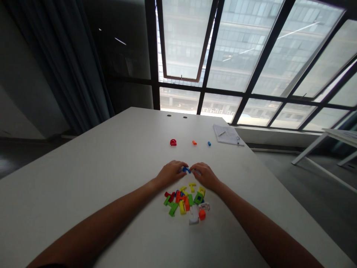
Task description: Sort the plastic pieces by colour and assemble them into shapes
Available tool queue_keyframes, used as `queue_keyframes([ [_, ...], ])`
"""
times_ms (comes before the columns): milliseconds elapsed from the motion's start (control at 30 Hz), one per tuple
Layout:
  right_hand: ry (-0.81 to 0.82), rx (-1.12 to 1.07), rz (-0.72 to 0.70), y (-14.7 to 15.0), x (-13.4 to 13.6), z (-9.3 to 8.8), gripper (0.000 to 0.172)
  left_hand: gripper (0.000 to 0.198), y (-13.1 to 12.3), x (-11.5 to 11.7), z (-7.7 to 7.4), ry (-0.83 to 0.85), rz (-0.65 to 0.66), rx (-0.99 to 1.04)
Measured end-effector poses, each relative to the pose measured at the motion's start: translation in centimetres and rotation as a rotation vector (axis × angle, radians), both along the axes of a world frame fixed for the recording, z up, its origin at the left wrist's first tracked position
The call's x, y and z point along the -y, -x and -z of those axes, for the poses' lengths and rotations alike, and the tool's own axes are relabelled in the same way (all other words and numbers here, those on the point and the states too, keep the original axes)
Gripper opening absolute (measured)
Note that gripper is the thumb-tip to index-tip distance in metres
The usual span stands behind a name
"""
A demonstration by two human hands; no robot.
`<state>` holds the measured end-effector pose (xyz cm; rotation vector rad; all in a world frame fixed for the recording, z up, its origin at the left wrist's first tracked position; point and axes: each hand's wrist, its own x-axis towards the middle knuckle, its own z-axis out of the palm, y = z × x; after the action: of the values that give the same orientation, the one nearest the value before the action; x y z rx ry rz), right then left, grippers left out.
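Note:
A small blue plastic piece (186, 169) is between my two hands, just above or on the white table (117, 160). My left hand (171, 173) is closed on its left side, thumb and fingers pinching it. From the other side, my right hand (206, 175) curls its fingers in, the tips meeting the right end of the piece. Nearer to me, between my forearms, lies a loose heap of toy pieces: a green piece (173, 209), a yellow piece (182, 207), a white piece (194, 214), an orange piece (202, 214) and several others.
Beyond my hands a red piece (173, 142), an orange piece (194, 143) and a blue piece (209, 143) lie in a spaced row. Papers (227, 134) with pens rest at the right edge. Windows stand behind the table, a dark curtain (67, 63) at left.

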<state>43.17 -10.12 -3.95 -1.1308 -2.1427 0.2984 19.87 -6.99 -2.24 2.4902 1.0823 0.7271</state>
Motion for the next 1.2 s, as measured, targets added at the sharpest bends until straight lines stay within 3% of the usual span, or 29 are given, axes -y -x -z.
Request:
queue_keyframes([
  [133,-0.009,0.043,-0.005,-0.1,-0.2,0.4,0.027,0.036,0.3,-0.4,0.3,0.041,0.048,0.004],
  [400,-0.066,0.081,-0.085,-0.3,0.3,0.4,0.033,0.049,0.4,-0.1,0.5,0.12,0.005,0.061],
  [500,-0.078,0.14,-0.053,-0.1,0.5,0.2,0.03,0.048,0.3,0.0,0.6,0.093,-0.014,0.08],
  [667,-0.101,0.257,0.126,-2.2,-0.1,0.1,0.024,0.049,0.3,-0.1,0.8,0.078,-0.058,0.098],
  [933,0.05,0.491,0.701,-10.5,-3.6,-0.2,0.03,0.034,0.1,0.0,1.1,0.042,-0.029,0.02],
  [1200,0.242,0.532,0.81,-11.0,-11.2,-0.7,0.042,0.03,0.2,0.5,0.6,-0.005,0.001,-0.022],
])
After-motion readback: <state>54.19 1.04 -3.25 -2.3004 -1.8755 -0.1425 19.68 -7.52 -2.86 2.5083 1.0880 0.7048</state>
